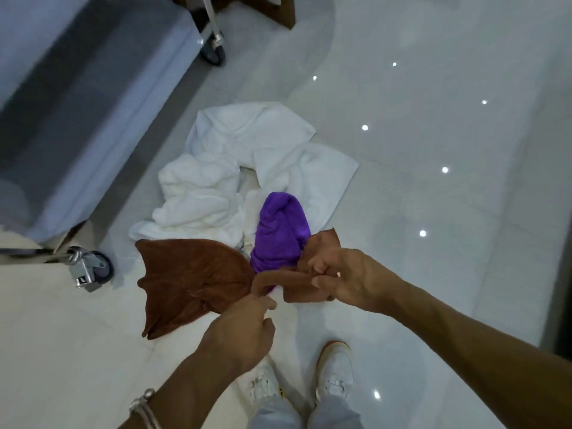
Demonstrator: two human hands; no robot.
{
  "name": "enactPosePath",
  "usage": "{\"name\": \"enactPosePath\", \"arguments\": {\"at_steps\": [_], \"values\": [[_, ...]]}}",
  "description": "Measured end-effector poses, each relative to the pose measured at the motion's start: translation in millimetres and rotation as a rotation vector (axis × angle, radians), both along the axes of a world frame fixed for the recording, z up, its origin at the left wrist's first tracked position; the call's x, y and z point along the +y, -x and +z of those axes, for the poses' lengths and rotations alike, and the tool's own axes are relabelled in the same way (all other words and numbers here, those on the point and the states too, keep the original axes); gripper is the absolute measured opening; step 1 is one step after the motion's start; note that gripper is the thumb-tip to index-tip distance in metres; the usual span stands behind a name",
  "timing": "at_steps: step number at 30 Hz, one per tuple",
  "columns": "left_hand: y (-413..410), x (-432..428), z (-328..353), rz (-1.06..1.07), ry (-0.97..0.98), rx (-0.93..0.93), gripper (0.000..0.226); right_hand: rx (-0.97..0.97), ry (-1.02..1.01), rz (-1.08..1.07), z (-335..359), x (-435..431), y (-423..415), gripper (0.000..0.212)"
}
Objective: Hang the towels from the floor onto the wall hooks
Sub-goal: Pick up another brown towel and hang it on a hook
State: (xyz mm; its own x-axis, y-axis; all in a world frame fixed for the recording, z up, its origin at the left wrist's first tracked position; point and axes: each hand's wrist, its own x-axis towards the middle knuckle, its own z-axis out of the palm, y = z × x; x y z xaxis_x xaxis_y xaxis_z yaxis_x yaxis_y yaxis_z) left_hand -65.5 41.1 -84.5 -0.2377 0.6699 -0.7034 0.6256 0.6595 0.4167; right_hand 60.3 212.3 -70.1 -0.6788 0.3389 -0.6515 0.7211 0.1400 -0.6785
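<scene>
Head view, looking down at the floor (pixel 433 181).

1. Left hand (pixel 244 329): the fingers (pixel 266 302) are curled and pinch the edge of the brown towel (pixel 192 280) between thumb and fingertips. A metal bracelet (pixel 145 404) sits on this wrist.
2. Right hand (pixel 343 280): the fingers (pixel 318 268) are curled closed around a bunched section of the same brown towel. One corner of the towel stands up just behind this hand.
3. Brown towel: a narrow twisted strip runs between the two hands. The broad main panel spreads out to the left of the left hand. Whether this panel touches the floor cannot be determined.
4. Purple towel (pixel 280 236): lies bunched on the floor, just beyond the strip and between the hands, partly on top of the white towels (pixel 216 187).
5. White towels: lie crumpled in a heap on the glossy tiled floor, beyond the purple towel.
6. Surroundings: a wheeled bed frame stands at the left, with one caster (pixel 93 267) near the brown towel and a second caster (pixel 213 51) farther off. Two white shoes (pixel 334 373) stand at the bottom of the view, below the hands.
</scene>
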Motion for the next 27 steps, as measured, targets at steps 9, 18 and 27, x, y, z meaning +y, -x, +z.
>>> {"name": "enactPosePath", "arguments": {"at_steps": [9,18,27], "values": [[72.7,62.5,249.9,0.022,-0.153,0.186,0.046,0.196,-0.171,0.078,285.5,61.8,63.9,0.009],[145.4,125.8,533.2,-0.097,-0.463,0.442,0.065,0.445,-0.38,0.116,623.1,89.7,103.3,0.006],[149.9,121.3,629.8,0.109,-0.537,0.213,0.079,0.895,-0.392,-0.195,797.2,66.7,98.8,0.009]]}}
